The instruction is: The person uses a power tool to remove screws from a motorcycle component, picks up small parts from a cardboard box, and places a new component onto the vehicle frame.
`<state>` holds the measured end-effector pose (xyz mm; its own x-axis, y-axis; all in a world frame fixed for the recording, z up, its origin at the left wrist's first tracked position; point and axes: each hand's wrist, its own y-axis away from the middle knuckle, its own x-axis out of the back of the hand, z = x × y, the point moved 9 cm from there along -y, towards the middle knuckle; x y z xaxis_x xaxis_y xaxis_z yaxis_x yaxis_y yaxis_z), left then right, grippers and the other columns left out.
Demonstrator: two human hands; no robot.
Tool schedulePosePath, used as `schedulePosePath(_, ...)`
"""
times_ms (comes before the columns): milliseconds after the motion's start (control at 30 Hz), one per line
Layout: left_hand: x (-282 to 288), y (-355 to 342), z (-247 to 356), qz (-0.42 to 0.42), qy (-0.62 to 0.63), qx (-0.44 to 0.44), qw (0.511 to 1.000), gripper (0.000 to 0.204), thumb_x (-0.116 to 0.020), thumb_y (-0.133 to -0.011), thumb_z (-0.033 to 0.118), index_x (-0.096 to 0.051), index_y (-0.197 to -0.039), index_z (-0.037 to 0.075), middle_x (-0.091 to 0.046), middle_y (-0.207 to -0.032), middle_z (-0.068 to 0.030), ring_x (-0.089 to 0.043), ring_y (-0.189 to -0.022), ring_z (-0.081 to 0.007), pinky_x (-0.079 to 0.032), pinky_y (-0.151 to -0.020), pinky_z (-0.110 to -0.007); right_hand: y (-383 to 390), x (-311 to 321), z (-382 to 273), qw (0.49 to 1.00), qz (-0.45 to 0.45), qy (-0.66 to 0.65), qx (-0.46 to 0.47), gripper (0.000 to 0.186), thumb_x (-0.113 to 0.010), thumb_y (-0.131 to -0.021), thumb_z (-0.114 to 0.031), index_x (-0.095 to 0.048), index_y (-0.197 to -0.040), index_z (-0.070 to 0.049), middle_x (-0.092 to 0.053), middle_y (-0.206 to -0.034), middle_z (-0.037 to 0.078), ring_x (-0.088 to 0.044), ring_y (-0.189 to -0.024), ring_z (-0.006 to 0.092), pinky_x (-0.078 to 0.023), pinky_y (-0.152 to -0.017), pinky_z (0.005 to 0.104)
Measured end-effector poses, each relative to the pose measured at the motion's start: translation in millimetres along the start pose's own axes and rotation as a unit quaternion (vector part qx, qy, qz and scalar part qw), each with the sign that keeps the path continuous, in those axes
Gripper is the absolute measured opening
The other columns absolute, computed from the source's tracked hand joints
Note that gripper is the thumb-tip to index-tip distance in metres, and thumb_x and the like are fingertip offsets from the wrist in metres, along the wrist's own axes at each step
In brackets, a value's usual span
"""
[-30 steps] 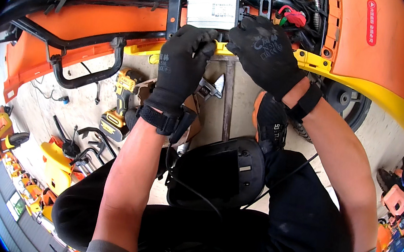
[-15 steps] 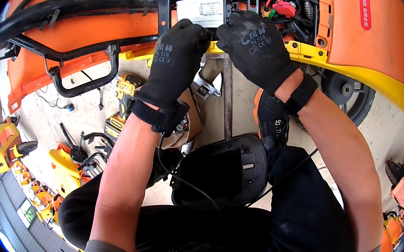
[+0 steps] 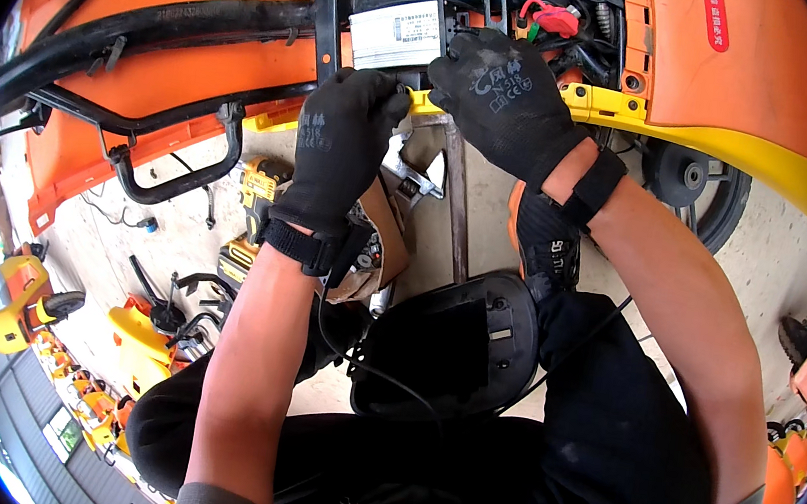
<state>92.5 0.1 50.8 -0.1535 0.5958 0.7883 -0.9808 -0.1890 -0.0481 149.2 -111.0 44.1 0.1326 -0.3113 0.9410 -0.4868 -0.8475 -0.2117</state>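
Both my hands wear black work gloves with grey print. A silver metal box with a white label [image 3: 397, 35], like a vehicle controller, sits in the black frame of an orange and yellow vehicle. My left hand [image 3: 345, 139] is closed just below the box, its fingertips by the yellow trim [image 3: 424, 103]. Whatever those fingers hold is too small to make out. Curled at the right end of the box are the fingers of my right hand [image 3: 507, 104]; the hand hides what they grip. Red-covered wiring [image 3: 555, 19] lies to its right.
Below the trim are a metal bar [image 3: 455, 198], a cardboard box of small parts [image 3: 386, 250] and a yellow cordless drill [image 3: 257, 199]. A black plastic cover [image 3: 448, 343] lies by my legs. Black frame tubing [image 3: 169, 193] juts out on the left; a wheel [image 3: 718, 195] stands right.
My left hand has drawn down, away from the metal box, to the yellow trim. My right hand stays by the box's right end, shifted slightly. The whole view has moved a little.
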Motion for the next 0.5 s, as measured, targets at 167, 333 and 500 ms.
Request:
schedulePosePath(167, 4.2, 1.3, 7.0, 0.025, -0.007, -0.03, 0.999, 0.01, -0.07, -0.085, 0.008, -0.07, -0.09, -0.001, -0.069, -0.08, -0.0156, -0.067, -0.072, -0.0275, -0.051, -0.066, -0.036, 1.7, 4.9, -1.3, 0.999, 0.035, -0.014, 0.009, 0.014, -0.065, -0.081, -0.02, -0.063, -0.092, -0.01, -0.06, -0.093, 0.008, -0.059, -0.097, 0.0264, -0.048, -0.079, 0.0406)
schedulePosePath(333, 1.4, 0.6, 3.8, 0.019, -0.019, -0.001, 1.0, 0.009, -0.069, -0.086, 0.006, -0.07, -0.091, -0.001, -0.07, -0.08, -0.0157, -0.068, -0.071, -0.0249, -0.051, -0.064, -0.033, 1.3, 5.1, -1.3, 0.999, 0.031, -0.013, 0.003, 0.014, -0.065, -0.08, -0.019, -0.064, -0.091, -0.011, -0.06, -0.093, 0.007, -0.059, -0.096, 0.0263, -0.048, -0.078, 0.0403)
schedulePosePath(500, -1.1, -1.8, 7.5, 0.016, 0.0, -0.03, 0.999, 0.012, -0.069, -0.084, 0.003, -0.07, -0.095, -0.001, -0.069, -0.083, -0.0155, -0.068, -0.073, -0.0258, -0.052, -0.066, -0.033, 1.7, 3.9, 0.5, 0.999, 0.039, -0.032, -0.004, 0.013, -0.065, -0.08, -0.018, -0.064, -0.09, -0.011, -0.06, -0.093, 0.007, -0.059, -0.095, 0.0261, -0.049, -0.077, 0.0402)
